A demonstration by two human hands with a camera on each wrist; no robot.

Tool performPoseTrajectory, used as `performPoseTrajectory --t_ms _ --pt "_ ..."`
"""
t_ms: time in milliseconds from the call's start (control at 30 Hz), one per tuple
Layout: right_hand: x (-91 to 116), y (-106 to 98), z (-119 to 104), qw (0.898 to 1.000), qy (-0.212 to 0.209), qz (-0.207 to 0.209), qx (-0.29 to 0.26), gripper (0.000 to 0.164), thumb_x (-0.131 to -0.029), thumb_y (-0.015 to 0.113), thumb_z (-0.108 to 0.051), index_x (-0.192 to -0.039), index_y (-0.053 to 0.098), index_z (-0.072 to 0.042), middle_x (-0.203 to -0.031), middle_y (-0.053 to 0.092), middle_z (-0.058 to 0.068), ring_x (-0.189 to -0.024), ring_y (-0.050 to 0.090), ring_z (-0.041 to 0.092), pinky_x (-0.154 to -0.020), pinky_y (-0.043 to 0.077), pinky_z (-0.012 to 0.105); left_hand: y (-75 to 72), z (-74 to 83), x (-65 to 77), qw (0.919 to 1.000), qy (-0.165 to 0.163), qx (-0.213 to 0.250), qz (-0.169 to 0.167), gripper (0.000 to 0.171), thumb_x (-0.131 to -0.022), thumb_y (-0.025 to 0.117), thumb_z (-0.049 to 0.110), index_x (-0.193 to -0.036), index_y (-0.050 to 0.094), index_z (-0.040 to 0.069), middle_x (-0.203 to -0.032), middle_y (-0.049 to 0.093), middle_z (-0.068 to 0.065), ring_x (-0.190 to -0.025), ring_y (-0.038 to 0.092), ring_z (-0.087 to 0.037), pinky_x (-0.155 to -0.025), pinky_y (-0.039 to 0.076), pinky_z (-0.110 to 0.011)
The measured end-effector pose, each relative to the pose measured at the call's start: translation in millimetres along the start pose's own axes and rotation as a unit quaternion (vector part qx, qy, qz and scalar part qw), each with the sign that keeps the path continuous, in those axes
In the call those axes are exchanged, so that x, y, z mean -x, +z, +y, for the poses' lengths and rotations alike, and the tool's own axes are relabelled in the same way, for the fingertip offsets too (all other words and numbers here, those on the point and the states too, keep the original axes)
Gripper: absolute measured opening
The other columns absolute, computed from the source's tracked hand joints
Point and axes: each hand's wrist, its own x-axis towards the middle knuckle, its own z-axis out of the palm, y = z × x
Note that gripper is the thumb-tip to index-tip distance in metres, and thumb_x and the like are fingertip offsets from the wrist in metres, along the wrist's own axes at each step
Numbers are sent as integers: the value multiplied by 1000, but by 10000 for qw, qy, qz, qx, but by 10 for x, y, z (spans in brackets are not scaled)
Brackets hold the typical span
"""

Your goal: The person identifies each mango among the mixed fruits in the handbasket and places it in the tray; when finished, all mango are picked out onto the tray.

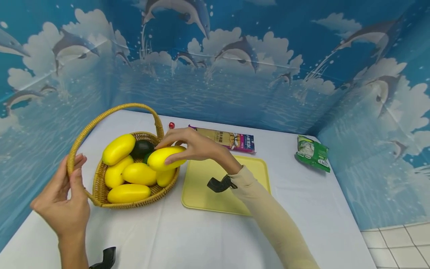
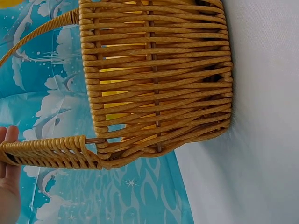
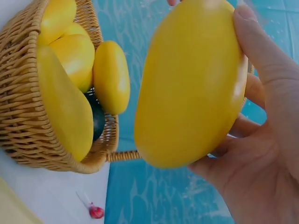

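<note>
A woven basket (image 1: 97, 183) with a tall handle (image 1: 114, 109) stands on the left of the white table. Several yellow mangoes (image 1: 139, 173) and a dark green fruit (image 1: 142, 148) lie in it. My left hand (image 1: 65, 201) grips the handle at its near left side; the left wrist view shows the basket's woven side (image 2: 159, 79) close up. Over the basket's right rim, my right hand (image 1: 198, 144) holds one mango (image 3: 191, 88) between thumb and fingers. In the head view that mango hides part of the fruit beneath it.
Right of the basket lies a flat yellow tray (image 1: 201, 190), partly under the right forearm. Behind it is a pasta packet (image 1: 225, 139), with a small red ball (image 1: 171, 125) to its left. A green packet (image 1: 312, 153) lies far right. Dolphin-print curtains (image 1: 218, 89) enclose the table.
</note>
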Motion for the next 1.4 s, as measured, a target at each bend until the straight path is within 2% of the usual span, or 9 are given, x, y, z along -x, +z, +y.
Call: performPoseTrajectory --t_ms 133,267,467,600,667,800,933,1200,1400 --pt "158 -5 47 9992 272 201 -231 37 -97 80 -5 -133 74 -1 -123 74 6 -103 67 14 -95 61 31 -10 4 0 10000 -7 9 30 35 -95 72 -14 -129 73 -6 -118 76 -30 -108 79 -16 -96 61 -20" --pt "323 17 139 9958 584 498 -494 37 -99 76 -1 -136 72 1 -128 75 10 -108 71 18 -99 63 35 -12 9 -5 10000 -26 51 60 34 -95 72 -14 -128 73 -7 -118 76 -29 -108 79 -16 -96 61 -20" --pt "545 58 273 9899 851 1023 -500 38 -98 79 -5 -136 73 0 -129 77 13 -108 72 23 -90 65 37 -12 19 -8 10000 -26 -3 51 34 -95 72 -14 -128 73 -6 -119 76 -29 -108 79 -15 -95 60 -19" --pt "669 91 365 9834 1106 1350 -506 38 -99 79 -10 -135 74 0 -130 76 13 -100 71 25 -82 64 32 -7 22 -6 10000 -29 7 51 34 -95 72 -14 -128 73 -6 -118 76 -29 -109 79 -16 -96 60 -20" --pt "726 110 423 9798 1264 1490 -433 37 -100 78 -11 -135 74 0 -130 76 13 -100 71 25 -79 63 29 -3 21 -4 10000 -37 45 59 34 -95 72 -14 -128 73 -7 -118 76 -29 -108 79 -16 -96 60 -20" --pt "830 154 567 9709 1554 1818 -155 37 -100 79 -10 -135 75 -3 -134 75 13 -120 70 26 -94 63 30 2 14 -3 9999 -43 125 82 33 -94 72 -14 -127 73 -8 -118 76 -29 -108 79 -16 -96 61 -21" --pt "914 194 718 9622 1692 2134 58 38 -96 82 -8 -134 76 -5 -134 75 12 -126 68 28 -103 61 36 6 8 -1 9997 -50 214 96 33 -94 72 -15 -126 73 -9 -117 76 -30 -107 79 -17 -96 61 -21" --pt "985 271 1000 9528 1623 2492 609 40 -90 89 -12 -128 78 -3 -123 78 7 -107 68 23 -89 61 34 13 6 -6 9998 -47 159 64 33 -94 72 -15 -127 73 -8 -117 76 -29 -107 79 -17 -96 61 -21" --pt "983 339 1136 9436 1900 2557 905 45 -87 93 -17 -128 79 -6 -118 76 8 -102 64 23 -83 57 31 3 21 -2 9999 -62 -93 2 34 -96 72 -13 -129 74 -4 -119 77 -27 -109 79 -15 -96 60 -19"
